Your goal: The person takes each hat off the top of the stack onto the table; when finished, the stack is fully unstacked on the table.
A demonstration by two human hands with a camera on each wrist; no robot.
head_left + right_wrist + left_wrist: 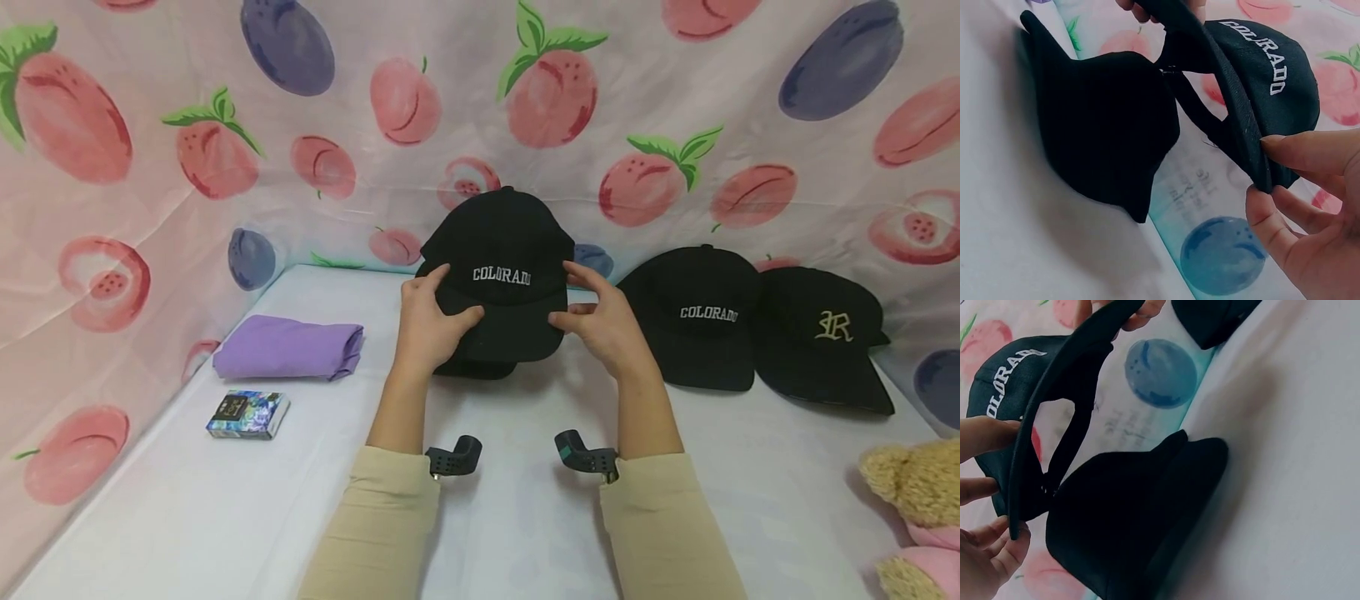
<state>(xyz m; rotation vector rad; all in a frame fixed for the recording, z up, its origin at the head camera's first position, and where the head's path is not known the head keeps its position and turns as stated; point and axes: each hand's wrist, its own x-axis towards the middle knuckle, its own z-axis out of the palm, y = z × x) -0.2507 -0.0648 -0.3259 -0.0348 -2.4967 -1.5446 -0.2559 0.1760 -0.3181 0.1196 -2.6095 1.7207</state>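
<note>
Both hands hold a black cap [504,242] with white COLORADO lettering, raised over the back of the white table. My left hand [432,321] pinches its left side, thumb on the brim. On the opposite side my right hand [603,321] pinches the brim's edge between thumb and fingers, seen closely in the right wrist view. A second black cap [1129,519] sits on the table just below the held one; in the head view only its brim [476,368] shows. The raised cap's open back with its strap [1194,103] shows above that lower cap.
To the right, another black COLORADO cap [697,333] stands beside a black cap with a gold R emblem [821,342]. A folded purple cloth [288,348] and a small patterned box [247,415] lie at left. A teddy bear [926,492] is at the right edge; a fruit-print curtain [465,75] hangs behind.
</note>
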